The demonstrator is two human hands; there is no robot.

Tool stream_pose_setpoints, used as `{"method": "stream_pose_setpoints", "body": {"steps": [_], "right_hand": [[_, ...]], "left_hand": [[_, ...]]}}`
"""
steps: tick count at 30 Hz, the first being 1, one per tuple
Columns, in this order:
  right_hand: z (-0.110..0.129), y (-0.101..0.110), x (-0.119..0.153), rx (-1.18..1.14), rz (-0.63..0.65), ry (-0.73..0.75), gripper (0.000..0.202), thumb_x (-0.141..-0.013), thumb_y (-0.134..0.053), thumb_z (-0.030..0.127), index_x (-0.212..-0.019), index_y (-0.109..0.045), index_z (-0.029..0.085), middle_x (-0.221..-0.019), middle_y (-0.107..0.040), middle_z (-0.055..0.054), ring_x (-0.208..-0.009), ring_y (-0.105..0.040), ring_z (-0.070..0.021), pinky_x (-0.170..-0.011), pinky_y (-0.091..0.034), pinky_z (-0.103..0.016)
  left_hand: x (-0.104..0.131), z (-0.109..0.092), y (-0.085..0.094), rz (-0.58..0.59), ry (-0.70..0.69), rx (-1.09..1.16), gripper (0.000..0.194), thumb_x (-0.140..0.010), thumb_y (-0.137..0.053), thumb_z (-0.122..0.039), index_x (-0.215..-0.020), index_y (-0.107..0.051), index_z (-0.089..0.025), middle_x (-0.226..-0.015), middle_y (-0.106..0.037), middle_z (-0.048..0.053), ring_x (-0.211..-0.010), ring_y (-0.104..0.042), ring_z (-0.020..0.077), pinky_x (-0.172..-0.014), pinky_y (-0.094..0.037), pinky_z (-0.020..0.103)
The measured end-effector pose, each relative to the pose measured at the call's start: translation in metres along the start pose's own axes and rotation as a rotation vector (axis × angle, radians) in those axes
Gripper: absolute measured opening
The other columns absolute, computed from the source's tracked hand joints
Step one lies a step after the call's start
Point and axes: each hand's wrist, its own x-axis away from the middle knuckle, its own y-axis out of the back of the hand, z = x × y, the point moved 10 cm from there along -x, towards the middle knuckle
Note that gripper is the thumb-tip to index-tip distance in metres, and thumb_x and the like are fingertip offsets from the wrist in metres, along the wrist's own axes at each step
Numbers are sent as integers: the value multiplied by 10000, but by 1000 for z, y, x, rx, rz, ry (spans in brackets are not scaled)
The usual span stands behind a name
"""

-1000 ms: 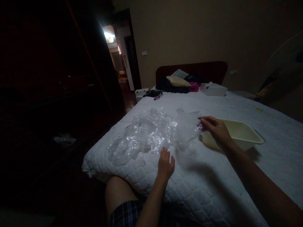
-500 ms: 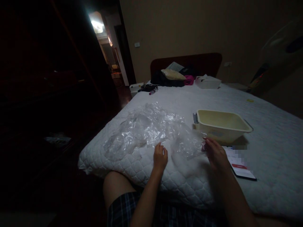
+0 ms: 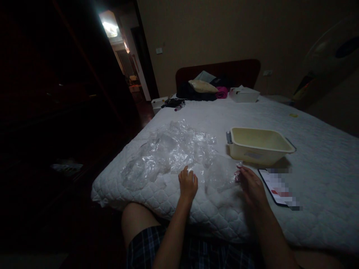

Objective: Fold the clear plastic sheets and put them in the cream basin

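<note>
We hold the edge of a clear bag (image 3: 220, 173) in our right hand (image 3: 251, 184), fingertips pinched on it, over the near part of the bed (image 3: 316, 164). Our left hand (image 3: 188, 184) is at the near edge of the heap (image 3: 171, 149) of crumpled clear plastic, fingers bent; in this dim light we cannot tell whether it touches. The tub (image 3: 260, 149) stands beyond our right hand, with the phone (image 3: 276, 188) lying on the bed just beside that hand. Farther back, a white box (image 3: 244, 95) sits right of the pink roll (image 3: 221, 92), before the headboard (image 3: 241, 71)

Crumpled clear plastic bags (image 3: 172, 149) on bed (image 3: 207, 116)
</note>
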Motion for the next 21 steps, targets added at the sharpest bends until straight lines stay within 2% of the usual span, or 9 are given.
{"method": "stream_pose_setpoints", "body": {"steps": [2, 5, 7, 10, 12, 16, 18, 21], "right_hand": [[4, -4, -2, -2, 5, 5, 279, -577, -763, 349, -809, -684, 215, -657, -616, 20, -567, -551, -84, -494, -457, -179], [13, -10, -3, 17, 9, 35, 295, -557, -768, 358, -798, -683, 209, -651, -608, 13, -555, -545, -92, -474, -450, -190], [17, -14, -2, 36, 8, 52, 293, -559, -760, 366, -793, -680, 209, -652, -606, 8, -551, -547, -99, -468, -451, -202], [19, -22, 5, 49, 30, 51, 276, -580, -741, 370, -800, -671, 218, -654, -609, 7, -556, -557, -107, -481, -460, -215], [19, -27, 11, 55, 56, 41, 271, -595, -731, 368, -814, -668, 222, -668, -613, 4, -561, -560, -111, -483, -463, -219], [17, -34, 21, 70, 105, 6, 263, -610, -727, 362, -829, -672, 226, -685, -613, 4, -575, -558, -110, -499, -471, -220], [16, -35, 23, 82, 125, -2, 264, -616, -725, 366, -834, -672, 225, -683, -613, 6, -580, -559, -112, -515, -476, -227], [18, -29, 24, 91, 110, 11, 254, -654, -693, 396, -836, -666, 221, -705, -630, -9, -608, -580, -129, -542, -486, -246]], "left_hand": [[2, -4, 9, -40, -26, 34, 232, -805, -510, -163, -1032, -558, -167, -1266, -439, 150, -1046, -491, 267, -863, -417, 465], [7, -21, 25, -68, -131, 124, 420, -786, -563, -236, -1192, -466, -194, -1321, -380, 157, -1147, -436, 285, -910, -407, 464], [10, -36, 32, -41, -202, 177, 551, -771, -591, -298, -1272, -381, -207, -1347, -354, 158, -1218, -379, 298, -943, -393, 475], [6, -53, 42, 3, -224, 244, 674, -769, -597, -358, -1341, -273, -209, -1388, -316, 156, -1287, -308, 299, -987, -370, 491], [2, -66, 46, 30, -255, 318, 646, -794, -579, -359, -1345, -277, -211, -1386, -344, 141, -1299, -304, 279, -1008, -362, 483], [-7, -74, 50, 68, -210, 542, 342, -874, -471, -260, -1213, -475, -217, -1260, -518, 91, -1223, -432, 221, -998, -395, 439], [-11, -69, 51, 87, -122, 680, 246, -893, -434, -242, -1100, -563, -212, -1166, -590, 72, -1125, -521, 195, -959, -434, 396], [-13, -53, 47, 144, 93, 837, 224, -893, -432, -272, -983, -622, -194, -1007, -656, 56, -960, -603, 175, -867, -480, 337]]}}
